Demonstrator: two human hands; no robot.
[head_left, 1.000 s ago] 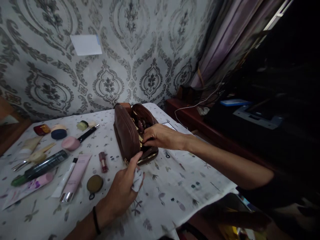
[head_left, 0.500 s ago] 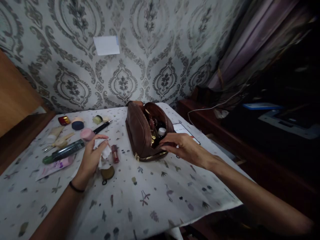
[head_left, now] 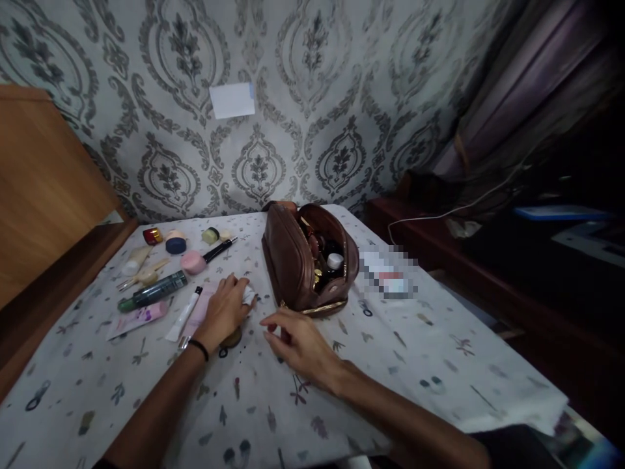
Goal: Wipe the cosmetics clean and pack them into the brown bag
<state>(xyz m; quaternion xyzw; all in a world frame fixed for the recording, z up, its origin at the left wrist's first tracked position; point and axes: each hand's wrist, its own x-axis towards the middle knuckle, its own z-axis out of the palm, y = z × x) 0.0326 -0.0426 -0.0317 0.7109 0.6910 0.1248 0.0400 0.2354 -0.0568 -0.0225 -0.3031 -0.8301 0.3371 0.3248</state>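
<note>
My left hand [head_left: 225, 311] is low over the table, its fingers closed around a crumpled white tissue [head_left: 249, 295]. Partly under that hand lies a dark gold round item [head_left: 233, 337] with a small black loop. My right hand [head_left: 300, 342] is in front of the bag, thumb and forefinger curled but apart; a small reddish patch between them is unclear. Behind it stands a brown cosmetic bag [head_left: 288, 260], unzipped, with a white-capped bottle [head_left: 334, 262] and other items inside. Left of my left hand lie a white tube [head_left: 184, 316] and a pale pink flat item [head_left: 200, 309].
Farther left are a dark green bottle [head_left: 159, 290], a pink tube [head_left: 139, 319], a pink round item [head_left: 193, 262], a black-handled brush [head_left: 219, 251] and several small cosmetics. A pixelated flat object [head_left: 388, 273] lies right of the bag. A wooden panel [head_left: 49, 189] borders the left.
My right hand has left the bag's opening and moved left and nearer to me. My left hand has lowered and turned palm down, uncovering the white tube. The view has shifted.
</note>
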